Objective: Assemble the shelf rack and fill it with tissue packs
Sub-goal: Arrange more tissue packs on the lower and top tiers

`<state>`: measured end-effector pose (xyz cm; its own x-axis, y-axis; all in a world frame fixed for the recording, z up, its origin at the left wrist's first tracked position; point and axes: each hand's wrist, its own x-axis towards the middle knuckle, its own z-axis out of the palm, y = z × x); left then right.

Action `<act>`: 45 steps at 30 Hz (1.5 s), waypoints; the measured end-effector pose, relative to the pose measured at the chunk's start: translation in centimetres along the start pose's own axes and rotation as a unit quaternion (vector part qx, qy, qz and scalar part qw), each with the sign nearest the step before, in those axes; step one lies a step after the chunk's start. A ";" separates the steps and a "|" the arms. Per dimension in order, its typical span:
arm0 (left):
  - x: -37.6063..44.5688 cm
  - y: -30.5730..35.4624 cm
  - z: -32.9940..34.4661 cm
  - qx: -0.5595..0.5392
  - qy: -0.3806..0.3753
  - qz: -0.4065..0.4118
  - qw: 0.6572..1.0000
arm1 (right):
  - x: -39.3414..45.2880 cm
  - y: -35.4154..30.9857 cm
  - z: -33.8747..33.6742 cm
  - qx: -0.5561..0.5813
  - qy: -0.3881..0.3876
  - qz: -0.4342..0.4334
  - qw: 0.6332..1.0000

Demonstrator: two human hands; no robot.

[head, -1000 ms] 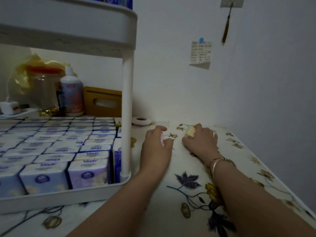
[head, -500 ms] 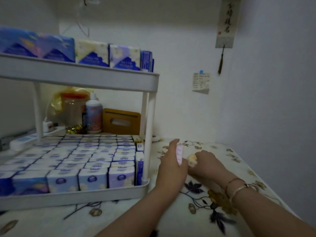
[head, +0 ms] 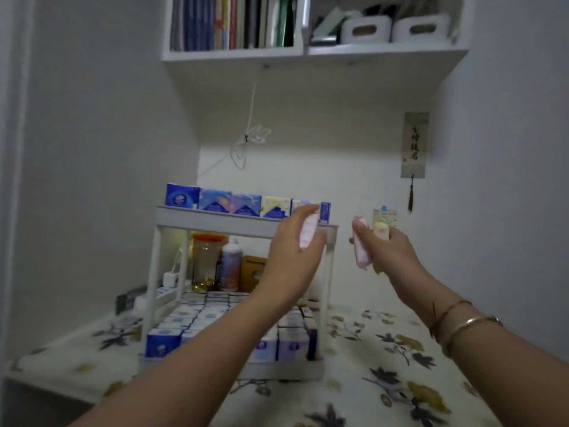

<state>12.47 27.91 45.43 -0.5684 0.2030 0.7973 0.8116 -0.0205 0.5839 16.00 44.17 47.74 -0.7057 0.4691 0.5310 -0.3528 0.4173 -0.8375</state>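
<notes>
- Both hands had risen off the table since half a second ago.
- Left hand (head: 297, 257) clamped a pink tissue pack (head: 308, 231) at centre frame, beside the shelf rack (head: 215, 221).
- Right hand (head: 389, 252) gripped two tissue packs (head: 363, 248); one could have slipped out.

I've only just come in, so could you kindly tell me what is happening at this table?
A person is stocking a white two-tier rack with tissue packs. The left hand holds a pink pack up by the top tier's right end, and the right hand grips more small packs. The lower tier looks packed, and a row of packs stands along the top tier.
</notes>
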 end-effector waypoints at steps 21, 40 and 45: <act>11.1 -4.2 -23.2 -0.108 0.153 -0.179 0.966 | 8.5 -13.9 24.5 0.102 -0.210 -0.043 0.971; 15.8 -11.8 -24.3 -0.099 0.156 -0.296 0.937 | 14.3 -14.1 33.2 -0.279 -0.311 -0.122 0.900; 16.3 -12.6 -24.2 -0.108 0.127 -0.284 0.944 | 14.5 -15.2 34.0 -0.363 -0.332 -0.152 0.857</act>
<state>-10.27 7.75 54.75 -0.9402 0.0012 0.3406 0.3347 -0.1828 0.9244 -9.82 18.15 63.78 -0.9282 -0.1934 0.3178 -0.2774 0.9291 -0.2448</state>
